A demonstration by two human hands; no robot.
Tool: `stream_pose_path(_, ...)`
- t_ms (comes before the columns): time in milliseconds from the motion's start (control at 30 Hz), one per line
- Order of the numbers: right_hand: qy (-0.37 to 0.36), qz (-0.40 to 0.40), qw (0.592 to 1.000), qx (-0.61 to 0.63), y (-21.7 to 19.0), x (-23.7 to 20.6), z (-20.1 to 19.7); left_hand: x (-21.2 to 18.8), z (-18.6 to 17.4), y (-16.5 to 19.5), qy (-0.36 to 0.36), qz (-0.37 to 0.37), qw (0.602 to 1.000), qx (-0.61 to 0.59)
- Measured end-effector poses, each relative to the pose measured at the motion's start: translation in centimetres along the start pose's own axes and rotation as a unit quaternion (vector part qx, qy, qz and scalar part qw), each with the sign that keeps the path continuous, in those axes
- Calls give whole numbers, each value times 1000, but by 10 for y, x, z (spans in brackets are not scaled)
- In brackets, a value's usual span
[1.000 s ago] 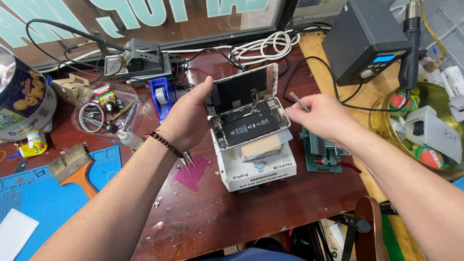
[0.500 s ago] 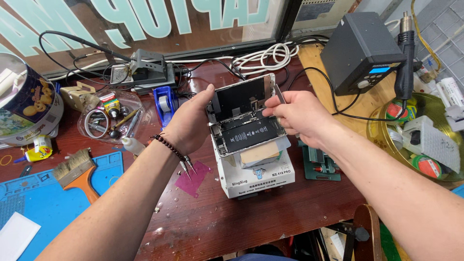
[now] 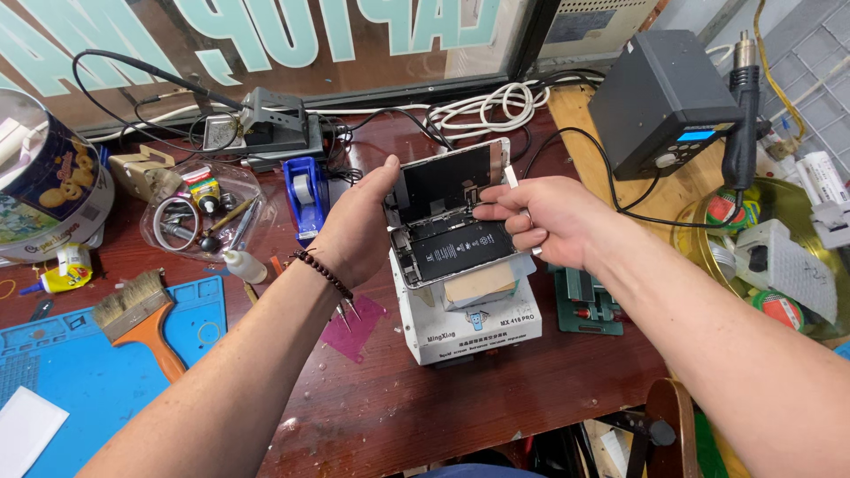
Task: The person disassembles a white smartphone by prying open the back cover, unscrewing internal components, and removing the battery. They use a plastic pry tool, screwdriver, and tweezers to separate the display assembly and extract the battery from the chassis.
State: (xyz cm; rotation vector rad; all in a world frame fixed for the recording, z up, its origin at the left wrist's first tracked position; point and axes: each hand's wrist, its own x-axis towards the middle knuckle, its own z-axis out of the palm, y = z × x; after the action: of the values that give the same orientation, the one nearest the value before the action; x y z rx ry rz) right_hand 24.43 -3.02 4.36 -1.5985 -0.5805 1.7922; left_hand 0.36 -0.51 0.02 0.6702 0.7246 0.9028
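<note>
An opened smartphone (image 3: 456, 243) lies tilted above a white box-shaped machine (image 3: 469, 323), its black battery showing and its screen panel (image 3: 443, 181) hinged up at the far end. My left hand (image 3: 354, 226) grips the phone's left edge, thumb against the raised screen. My right hand (image 3: 536, 219) rests on the phone's right side, fingertips pinched at the hinge between screen and body. A thin metal tool tip (image 3: 512, 177) sticks up from those fingers. A beaded bracelet (image 3: 320, 270) circles my left wrist.
A blue mat (image 3: 97, 354) with a brush (image 3: 137, 319) lies at left. A tape dispenser (image 3: 305, 195), a plastic tray of small tools (image 3: 199, 217) and a biscuit tin (image 3: 49, 190) stand behind. A black hot-air station (image 3: 660, 102) and a green fixture (image 3: 589, 301) sit at right.
My right hand has moved left from beside the phone onto it, and its fingers now pinch at the hinge. The left hand keeps its hold on the phone.
</note>
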Motion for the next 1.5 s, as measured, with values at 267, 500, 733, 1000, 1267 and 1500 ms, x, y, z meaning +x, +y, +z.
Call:
stream_pose_path(267,40,-41,996,-61,-2,-8,10,4,0,2,3,-38,999,-21)
stream_pose_path(500,61,-39,986,-151,-8,-14,29,1,2,2,13,-20,1000,7)
stream_pose_path(733,40,-22,993,-113,-12,-7,21,1,2,2,14,-22,1000,9)
stream_pose_path(1000,22,-23,994,-103,-8,1,9,5,-1,0,5,-20,1000,5)
stream_pose_path(1267,196,-227,906,-299,15,-16,28,8,-5,0,-12,-38,999,-13)
stream_pose_path(1500,172,-287,801,-497,33,-18,79,12,-11,0,-52,-54,997,-18)
